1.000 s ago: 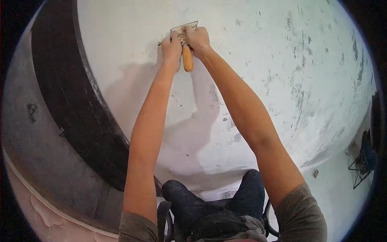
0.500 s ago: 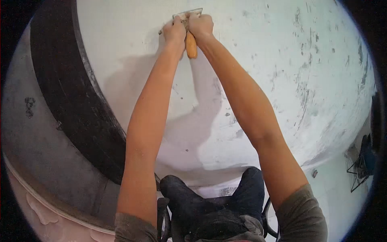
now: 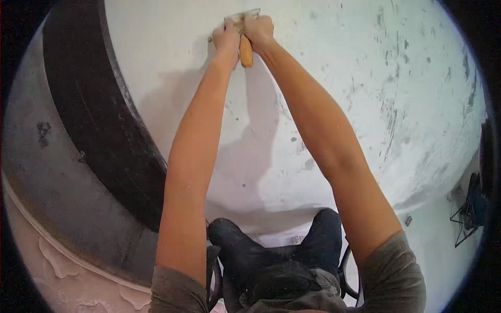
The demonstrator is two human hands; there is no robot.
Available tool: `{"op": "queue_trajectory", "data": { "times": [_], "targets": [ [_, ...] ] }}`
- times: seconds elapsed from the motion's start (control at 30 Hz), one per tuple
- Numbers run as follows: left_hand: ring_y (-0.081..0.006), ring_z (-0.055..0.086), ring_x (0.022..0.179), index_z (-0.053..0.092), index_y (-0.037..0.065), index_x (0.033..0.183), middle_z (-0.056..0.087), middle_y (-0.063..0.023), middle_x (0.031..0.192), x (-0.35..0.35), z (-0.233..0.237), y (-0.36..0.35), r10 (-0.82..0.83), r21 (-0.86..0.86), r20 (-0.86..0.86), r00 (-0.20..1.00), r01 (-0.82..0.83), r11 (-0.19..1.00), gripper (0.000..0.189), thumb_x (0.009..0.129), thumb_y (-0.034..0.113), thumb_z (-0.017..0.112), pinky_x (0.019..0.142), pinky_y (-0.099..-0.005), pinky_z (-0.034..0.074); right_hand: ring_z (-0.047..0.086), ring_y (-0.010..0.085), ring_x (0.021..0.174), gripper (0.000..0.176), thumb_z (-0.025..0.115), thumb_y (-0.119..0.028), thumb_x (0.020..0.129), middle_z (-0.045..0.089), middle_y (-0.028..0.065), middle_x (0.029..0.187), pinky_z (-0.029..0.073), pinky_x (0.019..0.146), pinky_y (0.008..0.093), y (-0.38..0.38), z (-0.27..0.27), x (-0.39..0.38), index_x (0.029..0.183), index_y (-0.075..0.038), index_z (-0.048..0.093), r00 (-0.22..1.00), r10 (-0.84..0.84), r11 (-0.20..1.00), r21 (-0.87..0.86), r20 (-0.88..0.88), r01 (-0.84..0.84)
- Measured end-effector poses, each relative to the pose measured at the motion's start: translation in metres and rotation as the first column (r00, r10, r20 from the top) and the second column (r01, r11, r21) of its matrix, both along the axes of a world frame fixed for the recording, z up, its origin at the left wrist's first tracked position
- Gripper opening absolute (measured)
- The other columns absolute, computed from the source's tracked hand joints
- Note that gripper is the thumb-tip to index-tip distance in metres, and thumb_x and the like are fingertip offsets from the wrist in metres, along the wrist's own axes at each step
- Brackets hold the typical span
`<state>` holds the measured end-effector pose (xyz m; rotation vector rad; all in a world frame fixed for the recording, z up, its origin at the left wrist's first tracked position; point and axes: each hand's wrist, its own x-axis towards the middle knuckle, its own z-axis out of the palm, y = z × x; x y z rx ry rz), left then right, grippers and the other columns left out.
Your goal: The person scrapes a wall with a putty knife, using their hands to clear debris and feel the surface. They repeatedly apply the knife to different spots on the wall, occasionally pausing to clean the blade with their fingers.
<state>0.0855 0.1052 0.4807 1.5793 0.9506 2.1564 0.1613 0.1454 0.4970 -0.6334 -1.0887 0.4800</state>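
At the top of the head view both of my hands grip a wide-bladed scraper with a wooden handle (image 3: pixel 246 53). My left hand (image 3: pixel 226 40) is closed around the left part of its blade end, thumb on top. On the right part, my right hand (image 3: pixel 259 31) is closed in the same way. The handle sticks out between my wrists, pointing back toward me, with no hand on it. The blade's far edge shows just beyond my knuckles, against the large white curved surface (image 3: pixel 323 57). Whether the blade touches that surface is hard to tell.
Dark scuffs and specks mark the white surface on the right. A broad black band (image 3: pixel 99 115) curves along its left side, with a grey floor area (image 3: pixel 68 156) beyond. A dark folding-legged object (image 3: pixel 472 208) stands far right. My seated legs (image 3: pixel 274 261) are below.
Both hands and the scraper have shifted slightly upward in the view, still gripping. The black band and floor appear shifted a little as the camera moved.
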Motion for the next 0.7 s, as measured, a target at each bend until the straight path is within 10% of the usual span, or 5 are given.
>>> {"op": "queue_trajectory", "data": {
  "times": [0.07, 0.2, 0.3, 0.7],
  "targets": [
    [-0.0241, 0.06, 0.096, 0.063, -0.006, 0.113, 0.063, -0.0166, 0.11, 0.0, -0.004, -0.009, -0.059, -0.06, 0.011, 0.998, 0.06, 0.996, 0.055, 0.091, 0.043, 0.053, 0.082, -0.0379, 0.049, 0.067, 0.0243, 0.074, 0.034, 0.061, -0.021, 0.085, 0.067, 0.0196, 0.087, 0.054, 0.06, 0.0398, 0.009, -0.002, 0.0, 0.089, 0.013, 0.064, 0.998, -0.017, 1.0, -0.008, 0.067, 0.017],
    [-0.0242, 0.06, 0.094, 0.061, -0.007, 0.115, 0.063, -0.0168, 0.11, 0.002, -0.006, -0.016, -0.095, -0.149, 0.043, 0.995, 0.1, 0.984, 0.055, 0.092, 0.042, 0.052, 0.082, -0.0385, 0.048, 0.064, 0.022, 0.068, 0.034, 0.061, -0.021, 0.086, 0.066, 0.0169, 0.083, 0.053, 0.056, 0.0379, 0.006, -0.008, 0.0, 0.087, 0.013, 0.063, 0.996, 0.092, 0.995, 0.024, 0.007, -0.092],
    [-0.0222, 0.058, 0.086, 0.06, -0.007, 0.11, 0.062, -0.015, 0.101, -0.003, -0.009, -0.009, -0.073, -0.102, -0.068, 0.995, 0.066, 0.993, 0.046, 0.095, 0.035, 0.048, 0.075, -0.0374, 0.05, 0.069, 0.0341, 0.086, 0.038, 0.063, -0.024, 0.081, 0.068, 0.0269, 0.091, 0.054, 0.076, 0.0404, 0.002, -0.008, 0.0, 0.09, 0.012, 0.065, 0.996, 0.086, 0.995, -0.048, -0.022, -0.087],
    [-0.0348, 0.063, 0.096, 0.059, -0.013, 0.11, 0.062, -0.0269, 0.11, 0.001, 0.0, 0.009, 0.007, -0.065, -0.042, 0.999, -0.01, 0.998, 0.053, 0.093, 0.036, 0.049, 0.083, -0.0412, 0.05, 0.067, 0.0311, 0.08, 0.037, 0.062, -0.021, 0.083, 0.067, 0.0245, 0.093, 0.054, 0.069, 0.0411, -0.002, -0.009, -0.003, 0.093, 0.015, 0.064, 1.0, 0.018, 1.0, 0.012, -0.013, -0.018]
  ]
}}
